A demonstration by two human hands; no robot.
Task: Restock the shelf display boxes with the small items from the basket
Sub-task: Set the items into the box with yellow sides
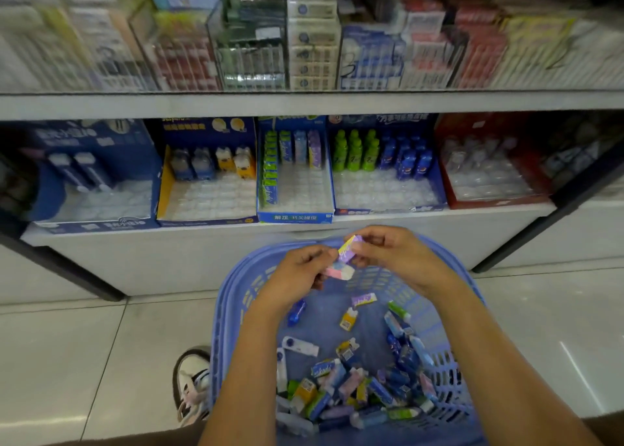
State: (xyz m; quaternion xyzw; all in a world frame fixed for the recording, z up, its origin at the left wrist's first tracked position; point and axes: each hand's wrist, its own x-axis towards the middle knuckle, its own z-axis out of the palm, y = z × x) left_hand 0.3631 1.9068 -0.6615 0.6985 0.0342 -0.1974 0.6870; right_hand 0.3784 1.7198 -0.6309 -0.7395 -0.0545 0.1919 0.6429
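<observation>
Over the blue basket (229,310), near its far rim, the right hand (388,253) pinches a purple packet (350,249); the left hand (297,273), fingers curled, clamps a pink packet (339,271). Light, stiff, perhaps erasers: grip the flat sides.

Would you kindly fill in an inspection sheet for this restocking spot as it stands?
Surface: the lower shelf carries a row of display boxes, most with bare tray cells at the front.
Job's things: the blue basket below the shelf holds loose small items, heaped at its near end.
Clutter: nothing seen.
Hands: the left hand holds a pink-and-white item; the right hand pinches a purple-and-yellow packet; both are above the basket.
Cables: nothing seen.
Surroundings: tiled floor, a shoe left of the basket, and an upper shelf of blurred packs.
</observation>
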